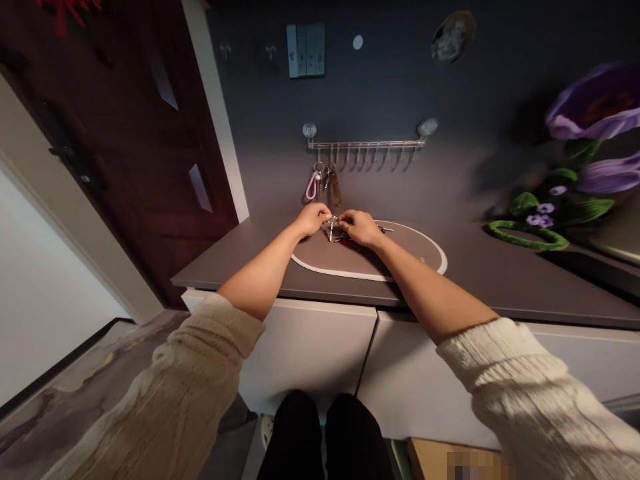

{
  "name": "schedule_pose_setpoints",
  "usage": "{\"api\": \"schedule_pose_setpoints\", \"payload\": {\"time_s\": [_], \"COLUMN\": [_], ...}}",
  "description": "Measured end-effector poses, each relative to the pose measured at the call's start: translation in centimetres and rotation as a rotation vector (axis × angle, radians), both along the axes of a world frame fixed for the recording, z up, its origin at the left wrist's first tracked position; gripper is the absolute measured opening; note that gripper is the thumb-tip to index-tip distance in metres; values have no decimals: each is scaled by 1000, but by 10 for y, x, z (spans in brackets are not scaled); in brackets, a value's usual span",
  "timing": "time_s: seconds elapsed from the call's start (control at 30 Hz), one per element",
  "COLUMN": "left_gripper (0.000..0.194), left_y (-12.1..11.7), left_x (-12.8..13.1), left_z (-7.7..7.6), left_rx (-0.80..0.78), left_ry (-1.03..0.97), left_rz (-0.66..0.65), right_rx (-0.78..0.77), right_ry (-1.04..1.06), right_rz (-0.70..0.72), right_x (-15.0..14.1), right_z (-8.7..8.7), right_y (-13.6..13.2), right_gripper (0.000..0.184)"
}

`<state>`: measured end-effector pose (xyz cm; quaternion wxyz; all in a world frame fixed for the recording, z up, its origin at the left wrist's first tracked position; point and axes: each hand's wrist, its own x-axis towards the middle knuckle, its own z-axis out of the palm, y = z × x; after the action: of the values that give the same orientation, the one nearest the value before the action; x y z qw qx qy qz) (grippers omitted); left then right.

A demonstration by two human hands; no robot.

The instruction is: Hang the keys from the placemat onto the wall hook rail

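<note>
My left hand (314, 217) and my right hand (359, 227) meet just above an oval brown mat (350, 265) with a white border. Both are closed in a pinch on a small bunch of silver keys (331, 229), one of which hangs down between the fingertips. Whether a ring joins the keys is too small to make out. Partly hidden under my right hand lie more dark and metallic items (345, 241) with a bit of red, and a thin silver piece (386, 229) sticks out beyond it.
On the wall, a hook rail (370, 144) carries a pink-strap keyring (312, 187) and a brown-tasselled keyring (336, 189) at its left end. Purple flowers (595, 120) and a green loop (529, 236) stand on the counter (475, 267) to the right. A dark red door (130, 153) is at left.
</note>
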<state>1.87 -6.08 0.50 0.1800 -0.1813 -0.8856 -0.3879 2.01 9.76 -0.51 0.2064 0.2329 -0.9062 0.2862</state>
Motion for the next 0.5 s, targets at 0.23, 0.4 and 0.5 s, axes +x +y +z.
{"api": "schedule_pose_setpoints", "payload": {"time_s": [0.23,0.4,0.5], "left_gripper": [8,5,5], "left_y": [2,4,5], "left_x": [2,5,5], "left_z": [0,4,5], "left_rx": [231,386,463], "left_ry": [-70,-162,-212], "left_rz": [-53,-83,-81], "right_rx": [-69,-207,-333], "right_ry": [-49,-66,-98], "right_rz": [17,62,125], "right_x": [9,2,-2], "right_z": [5,2,0], "right_y": [-2,-3,-3], "right_gripper": [16,14,13]}}
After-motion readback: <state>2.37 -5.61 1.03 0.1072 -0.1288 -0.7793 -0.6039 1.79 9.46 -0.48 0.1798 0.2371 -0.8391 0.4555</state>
